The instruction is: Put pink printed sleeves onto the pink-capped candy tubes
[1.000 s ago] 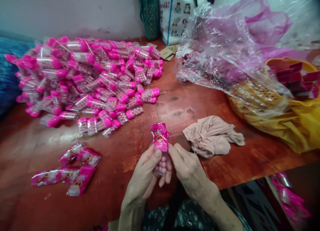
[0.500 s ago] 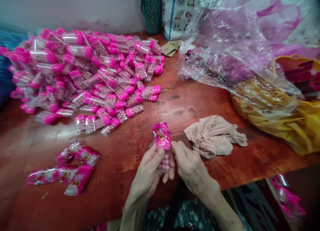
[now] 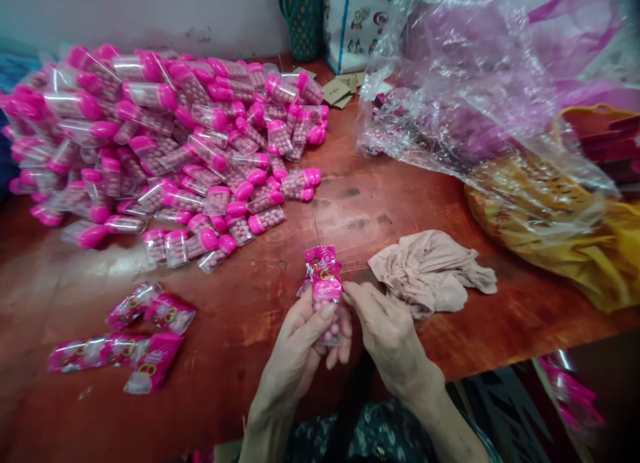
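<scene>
A clear candy tube [image 3: 326, 301] with a pink cap and a pink printed sleeve over its top stands upright between both hands, near the table's front edge. My left hand [image 3: 299, 348] wraps around the tube from the left, thumb pressed on its front. My right hand [image 3: 387, 329] pinches the sleeve's right side with its fingertips. Pink candy balls show through the tube's lower part. Several tubes with pink wrappers on them [image 3: 131, 336] lie at the front left.
A big heap of pink-capped candy tubes [image 3: 160, 143] fills the back left of the red-brown wooden table [image 3: 360, 209]. A crumpled beige cloth [image 3: 433, 271] lies right of my hands. Clear plastic sheeting [image 3: 475, 96] covers a yellow bag [image 3: 590, 256] at right. Printed bags [image 3: 350, 23] stand at the back.
The pink sleeve has slid lower over the tube, and both hands with the tube have shifted slightly. The camera view has tilted a little.
</scene>
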Demonstrator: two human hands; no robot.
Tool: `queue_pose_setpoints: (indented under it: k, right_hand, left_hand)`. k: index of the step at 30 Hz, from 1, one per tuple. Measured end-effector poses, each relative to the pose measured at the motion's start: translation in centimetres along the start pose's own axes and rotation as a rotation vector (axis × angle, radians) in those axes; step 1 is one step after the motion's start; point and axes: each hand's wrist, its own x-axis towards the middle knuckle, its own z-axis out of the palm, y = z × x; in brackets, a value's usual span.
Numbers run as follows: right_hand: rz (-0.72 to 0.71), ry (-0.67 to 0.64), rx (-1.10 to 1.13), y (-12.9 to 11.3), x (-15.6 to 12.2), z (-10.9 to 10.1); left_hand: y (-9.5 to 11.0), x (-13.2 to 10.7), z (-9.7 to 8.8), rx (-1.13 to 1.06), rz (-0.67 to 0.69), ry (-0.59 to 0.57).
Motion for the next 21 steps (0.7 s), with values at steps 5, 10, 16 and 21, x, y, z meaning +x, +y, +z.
queue_pose_setpoints:
  k: [5,10,16,21]
  right_hand:
    - [0.059,0.041,-0.045,-0.5,0.5,0.4]
    - [0.078,0.093,-0.040,-0.5,0.7,1.0]
    - [0.062,0.061,-0.098,0.0,0.5,1.4]
    - [-0.004,0.098,-0.091,0.4,0.1,2.4]
  left_hand:
    - [0.0,0.1,0.3,-0.064,-0.007,0.046]
    - [-0.1,0.2,0.3,-0.043,0.008,0.080]
    - [-0.6,0.3,0.5,0.022,0.080,0.150]
    - [-1.2,0.2,0.4,0.047,0.175,0.204]
